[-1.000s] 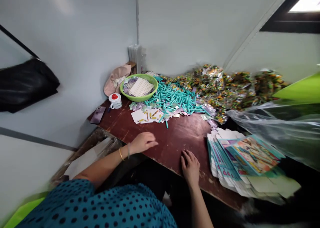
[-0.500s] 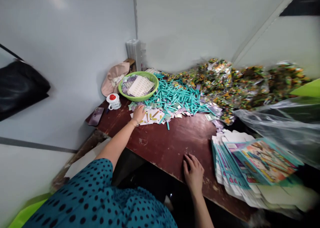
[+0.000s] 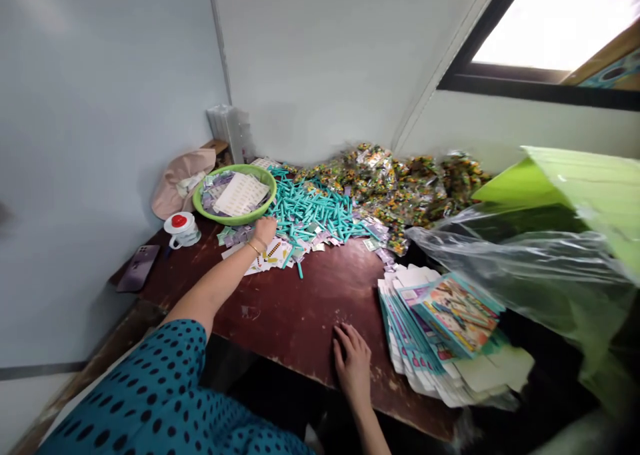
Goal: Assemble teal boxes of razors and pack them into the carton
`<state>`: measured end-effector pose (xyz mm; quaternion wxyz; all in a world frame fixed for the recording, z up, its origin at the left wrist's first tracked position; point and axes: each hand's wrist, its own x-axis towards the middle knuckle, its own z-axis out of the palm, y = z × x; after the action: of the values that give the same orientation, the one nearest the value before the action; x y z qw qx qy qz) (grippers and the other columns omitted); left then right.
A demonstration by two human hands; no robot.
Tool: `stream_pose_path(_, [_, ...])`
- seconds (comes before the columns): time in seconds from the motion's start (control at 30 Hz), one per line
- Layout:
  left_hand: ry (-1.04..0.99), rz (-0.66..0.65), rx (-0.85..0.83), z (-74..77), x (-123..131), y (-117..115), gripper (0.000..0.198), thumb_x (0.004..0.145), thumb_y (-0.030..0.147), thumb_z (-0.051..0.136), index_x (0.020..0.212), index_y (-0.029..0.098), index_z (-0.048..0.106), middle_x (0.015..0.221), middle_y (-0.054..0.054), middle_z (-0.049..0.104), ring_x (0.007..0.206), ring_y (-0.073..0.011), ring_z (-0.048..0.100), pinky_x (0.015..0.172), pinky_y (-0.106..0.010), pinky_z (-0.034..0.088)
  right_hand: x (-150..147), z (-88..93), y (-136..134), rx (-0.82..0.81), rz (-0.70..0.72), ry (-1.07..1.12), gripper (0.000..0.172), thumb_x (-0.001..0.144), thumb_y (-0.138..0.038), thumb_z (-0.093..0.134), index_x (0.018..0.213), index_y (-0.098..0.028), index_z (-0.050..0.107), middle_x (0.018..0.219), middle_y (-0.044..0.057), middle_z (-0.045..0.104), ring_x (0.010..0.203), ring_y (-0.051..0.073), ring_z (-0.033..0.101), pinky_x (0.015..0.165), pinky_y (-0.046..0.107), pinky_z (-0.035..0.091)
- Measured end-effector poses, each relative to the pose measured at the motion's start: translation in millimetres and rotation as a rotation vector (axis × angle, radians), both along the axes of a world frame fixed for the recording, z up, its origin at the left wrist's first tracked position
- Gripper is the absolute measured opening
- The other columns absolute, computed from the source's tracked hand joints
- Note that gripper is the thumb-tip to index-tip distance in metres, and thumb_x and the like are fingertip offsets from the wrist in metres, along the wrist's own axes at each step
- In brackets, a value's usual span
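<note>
1. Teal sticks (image 3: pixel 313 210) lie heaped at the far middle of the tabletop (image 3: pixel 300 308), head view. The green bowl (image 3: pixel 235 220) sits to their left. Colourful packets (image 3: pixel 400 182) are piled to their right.
2. Printed cards (image 3: pixel 274 255) are fanned loose on the near-left edge of the teal heap. One stray stick lies just beside them.
3. Left hand (image 3: pixel 265 229): arm stretched out, fingers curled down at the far edge of the cards, close under the bowl rim. The palm hides the fingertips, so I cannot tell whether anything is gripped.
4. Right hand (image 3: pixel 353 363): palm down, fingers loosely spread, flat on the bare wood near the front edge. It holds nothing. The booklet stack (image 3: pixel 440 322) is just to its right.
5. Judgement: the reach is long, so the flat right hand serves well as a brace.
6. Judgement: the cards overlap, so a fingertip pinch on a single edge should lift one cleanly. A flat drag would likely pull sticks along.
7. Risk noted: the mug with the red lid (image 3: pixel 181 229) and the phone (image 3: pixel 139 267) stand left of the outstretched forearm, so the elbow wants watching.
</note>
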<state>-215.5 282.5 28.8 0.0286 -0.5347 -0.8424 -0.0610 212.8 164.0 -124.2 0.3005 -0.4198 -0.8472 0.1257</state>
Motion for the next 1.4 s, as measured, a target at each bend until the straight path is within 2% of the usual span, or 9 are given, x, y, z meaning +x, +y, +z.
stream_pose_path(0.23, [0.065, -0.216, 0.12, 62.5, 6, 73, 0.053, 0.101, 0.005, 0.025, 0.149, 0.013, 0.046, 0.136, -0.023, 0.057, 0.123, -0.0303, 0.055, 0.095, -0.039, 0.047, -3, 5.7, -1, -0.02, -0.007, -0.003, 0.037, 0.105, -0.039, 0.047, 0.13, -0.023, 0.07, 0.137, 0.012, 0.067, 0.129, 0.032, 0.059, 0.105, 0.053, 0.047])
stream_pose_path(0.37, [0.041, -0.365, 0.061, 46.4, 33, 96, 0.045, 0.098, 0.003, 0.038, 0.135, 0.015, 0.06, 0.126, -0.017, 0.063, 0.115, -0.0253, 0.058, 0.094, -0.035, 0.047, -6, 11.0, -1, -0.023, -0.032, 0.002, 0.035, 0.104, -0.036, 0.048, 0.129, -0.025, 0.071, 0.135, 0.011, 0.069, 0.129, 0.031, 0.061, 0.105, 0.053, 0.049])
stream_pose_path(0.6, [0.037, -0.539, 0.031, -2.2, 84, 87, 0.029, 0.093, 0.002, 0.048, 0.108, 0.014, 0.07, 0.105, -0.014, 0.068, 0.108, -0.0247, 0.061, 0.097, -0.038, 0.046, -10, 18.4, -2, -0.011, -0.055, 0.039, 0.033, 0.102, -0.029, 0.051, 0.127, -0.027, 0.072, 0.134, 0.009, 0.07, 0.128, 0.029, 0.062, 0.106, 0.051, 0.051])
stream_pose_path(0.73, [0.035, -0.563, 0.089, 21.0, 80, 90, 0.026, 0.097, 0.008, 0.047, 0.095, 0.014, 0.071, 0.096, -0.013, 0.068, 0.101, -0.0252, 0.062, 0.098, -0.038, 0.044, -10, 19.6, -2, -0.031, -0.054, 0.056, 0.032, 0.102, -0.027, 0.052, 0.127, -0.026, 0.072, 0.135, 0.008, 0.069, 0.129, 0.028, 0.061, 0.107, 0.05, 0.049])
stream_pose_path(0.87, [0.035, -0.584, 0.196, 54.6, 83, 96, 0.034, 0.104, 0.018, 0.039, 0.123, 0.017, 0.067, 0.123, -0.015, 0.065, 0.123, -0.0274, 0.055, 0.109, -0.043, 0.04, -8, 18.4, -1, -0.05, -0.041, 0.068, 0.031, 0.103, -0.03, 0.051, 0.126, -0.025, 0.072, 0.134, 0.009, 0.069, 0.129, 0.029, 0.06, 0.106, 0.051, 0.048])
stream_pose_path(0.97, [0.03, -0.601, 0.203, 58.4, 97, 91, 0.037, 0.103, 0.014, 0.037, 0.125, 0.016, 0.066, 0.133, -0.017, 0.061, 0.135, -0.0305, 0.048, 0.113, -0.048, 0.037, -6, 15.3, -1, -0.062, -0.023, 0.074, 0.032, 0.104, -0.033, 0.05, 0.126, -0.023, 0.072, 0.134, 0.01, 0.069, 0.129, 0.03, 0.059, 0.106, 0.052, 0.047])
stream_pose_path(1.13, [-0.009, -0.612, 0.146, 3.2, 141, 21, 0.042, 0.096, 0.012, 0.053, 0.136, 0.02, 0.063, 0.142, -0.016, 0.06, 0.137, -0.0282, 0.051, 0.111, -0.045, 0.043, -3, 4.0, 1, -0.035, -0.005, 0.106, 0.037, 0.105, -0.039, 0.046, 0.12, -0.021, 0.074, 0.129, 0.012, 0.071, 0.125, 0.031, 0.061, 0.104, 0.052, 0.046])
stream_pose_path(1.3, [-0.199, -0.749, 0.139, -80.0, 183, -117, 0.055, 0.096, 0.031, 0.063, 0.15, 0.02, 0.053, 0.153, -0.015, 0.054, 0.147, -0.0291, 0.044, 0.117, -0.046, 0.04, 6, 2.7, 3, -0.038, 0.041, 0.162, 0.041, 0.103, -0.043, 0.047, 0.115, -0.017, 0.076, 0.123, 0.015, 0.073, 0.119, 0.032, 0.064, 0.105, 0.053, 0.046])
stream_pose_path(1.4, [-0.226, -0.666, 0.052, -104.0, 177, -204, 0.053, 0.099, 0.039, 0.059, 0.15, 0.023, 0.055, 0.159, -0.013, 0.05, 0.152, -0.0279, 0.039, 0.122, -0.046, 0.035, 12, 4.4, 5, -0.057, 0.082, 0.204, 0.04, 0.101, -0.042, 0.051, 0.11, -0.014, 0.078, 0.114, 0.017, 0.075, 0.114, 0.032, 0.066, 0.105, 0.052, 0.048])
